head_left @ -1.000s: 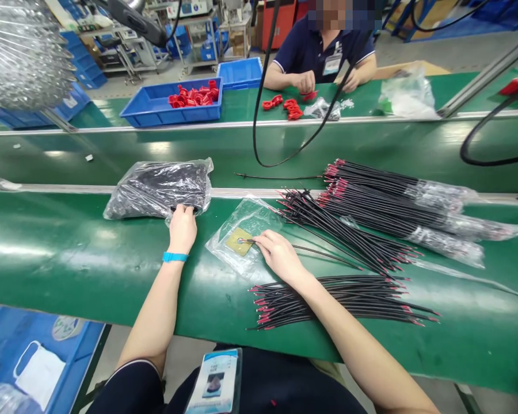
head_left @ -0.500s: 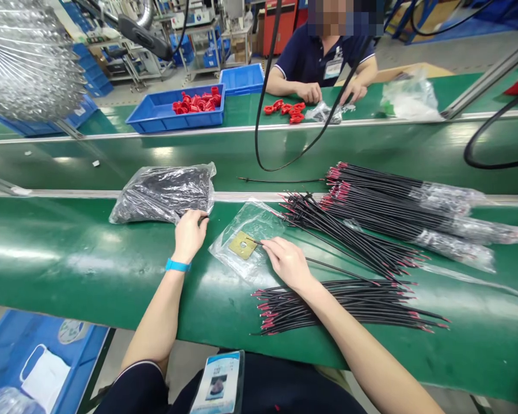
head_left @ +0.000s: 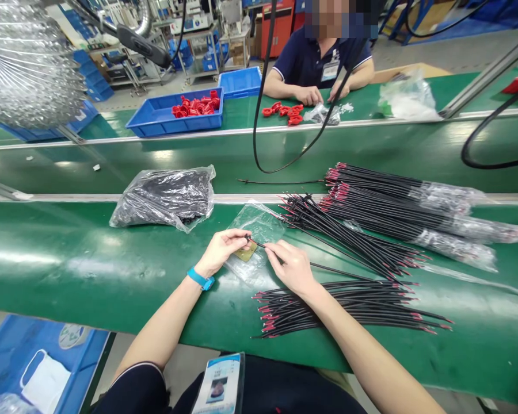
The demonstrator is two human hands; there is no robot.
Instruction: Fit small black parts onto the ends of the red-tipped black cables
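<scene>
My right hand [head_left: 291, 265] is closed on a black cable [head_left: 332, 269], whose near end points left toward my other hand. Between thumb and fingertips, my left hand [head_left: 221, 248] pinches a small black part [head_left: 247, 237] at that cable end; its exact shape is too small to make out. Under the fingers lies a brass-coloured square plate [head_left: 247, 253], partly hidden, on a clear plastic bag [head_left: 259, 221]. A bundle of black cables [head_left: 345, 302] with red ends rests below my right hand. Another pile of cables [head_left: 341, 236], with black pieces at its left end, lies beyond it.
A clear bag of black parts [head_left: 164, 195] lies at the left. Bagged cable bundles [head_left: 397, 201] lie at the right. Across the bench a co-worker [head_left: 319, 69] sits near red parts [head_left: 285, 110] and a blue bin [head_left: 176, 123]. A black cord [head_left: 255, 132] hangs in front.
My left hand has come away from the bag of black parts, moving right to the cable end with a small black part in its fingertips. My right hand stays nearly in place.
</scene>
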